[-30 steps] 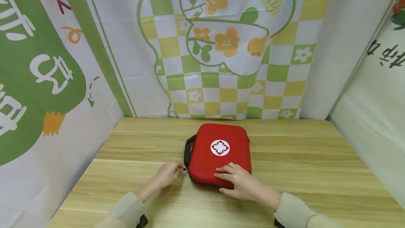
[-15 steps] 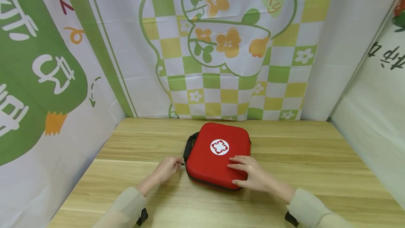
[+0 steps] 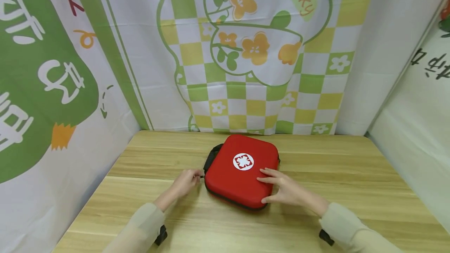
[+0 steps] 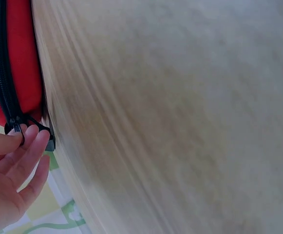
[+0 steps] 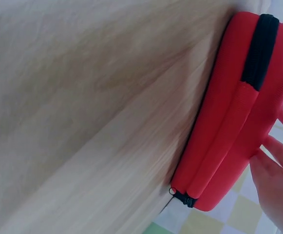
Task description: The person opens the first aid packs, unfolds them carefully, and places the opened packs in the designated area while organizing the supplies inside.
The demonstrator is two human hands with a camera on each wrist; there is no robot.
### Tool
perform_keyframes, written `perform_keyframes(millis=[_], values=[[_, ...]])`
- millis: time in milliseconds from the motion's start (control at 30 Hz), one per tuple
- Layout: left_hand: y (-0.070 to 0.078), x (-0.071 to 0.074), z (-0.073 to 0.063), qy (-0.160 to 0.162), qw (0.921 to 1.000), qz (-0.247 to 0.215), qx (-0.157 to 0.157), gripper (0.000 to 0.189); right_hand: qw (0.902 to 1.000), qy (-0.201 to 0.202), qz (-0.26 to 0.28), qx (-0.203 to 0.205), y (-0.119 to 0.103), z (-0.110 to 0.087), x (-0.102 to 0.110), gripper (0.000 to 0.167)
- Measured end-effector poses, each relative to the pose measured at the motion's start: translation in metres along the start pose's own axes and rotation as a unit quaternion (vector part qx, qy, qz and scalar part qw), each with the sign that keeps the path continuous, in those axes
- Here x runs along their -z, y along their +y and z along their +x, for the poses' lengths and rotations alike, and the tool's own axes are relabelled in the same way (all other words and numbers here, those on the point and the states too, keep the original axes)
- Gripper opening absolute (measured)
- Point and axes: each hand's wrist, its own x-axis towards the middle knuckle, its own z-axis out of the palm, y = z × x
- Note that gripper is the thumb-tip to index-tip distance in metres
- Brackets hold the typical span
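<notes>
A red zippered first-aid case [image 3: 228, 182] with a white cross emblem lies flat on the wooden table, turned at a slant. At its left near corner my left hand [image 3: 187, 182] pinches the zipper pull [image 4: 18, 132] between thumb and fingertips; in the left wrist view the black zipper [image 4: 2, 63] looks closed along the visible side. The black carry handle [image 3: 212, 157] sticks out just beyond that hand. My right hand [image 3: 286, 188] rests with spread fingers on the lid's right near part, its thumb at the near edge. The right wrist view shows those fingertips [image 5: 273, 146] touching the lid's rim.
The wooden table [image 3: 351, 190] reaches out on both sides of the case. A patterned cloth [image 3: 246, 104] hangs along the table's far edge. More printed cloth [image 3: 418, 120] hangs at the left and right sides.
The case has turned clockwise, its left near corner shifting away from me. My left hand has moved slightly away with the zipper pull. My right hand has slid rightward on the lid.
</notes>
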Motion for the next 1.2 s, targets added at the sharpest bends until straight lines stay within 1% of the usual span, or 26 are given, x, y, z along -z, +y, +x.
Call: perform_keyframes(millis=[233,300,400,467,633,733,833,967,1100,1200], values=[[0.001,0.001,-0.005,-0.009,0.9999,-0.005,-0.002,0.012,0.9991,0.013,-0.038,0.015,0.002,0.002,-0.002,0.056],[0.003,0.001,-0.007,-0.007,0.9999,-0.007,-0.014,0.011,0.9988,0.018,-0.042,0.021,0.003,0.002,-0.003,0.056],[0.006,0.002,-0.011,-0.012,0.9995,-0.009,-0.026,0.011,0.9985,0.026,-0.041,0.027,0.005,0.002,-0.004,0.057],[0.008,0.003,-0.014,-0.017,0.9994,-0.01,-0.03,0.011,0.9986,0.027,-0.038,0.023,0.006,0.001,-0.005,0.057],[0.015,0.003,-0.02,-0.039,0.9989,-0.017,-0.019,0.009,0.9988,0.028,-0.035,0.02,0.007,0.0,-0.005,0.058],[0.02,0.003,-0.024,-0.049,0.9982,-0.025,-0.025,0.009,0.9984,0.033,-0.038,0.025,0.007,0.0,-0.006,0.059],[0.028,0.002,-0.029,-0.057,0.9974,-0.032,-0.031,0.009,0.9979,0.044,-0.038,0.03,0.007,-0.001,-0.006,0.06],[0.043,0.0,-0.033,-0.076,0.9954,-0.05,-0.032,0.009,0.9975,0.051,-0.038,0.031,0.006,-0.001,-0.006,0.06],[0.06,-0.005,-0.033,-0.107,0.9908,-0.072,-0.041,0.011,0.9987,0.035,-0.032,0.017,0.004,-0.001,-0.004,0.062],[0.069,-0.009,-0.032,-0.117,0.9886,-0.085,-0.044,0.012,0.9993,0.022,-0.03,0.005,0.003,-0.001,-0.004,0.064]])
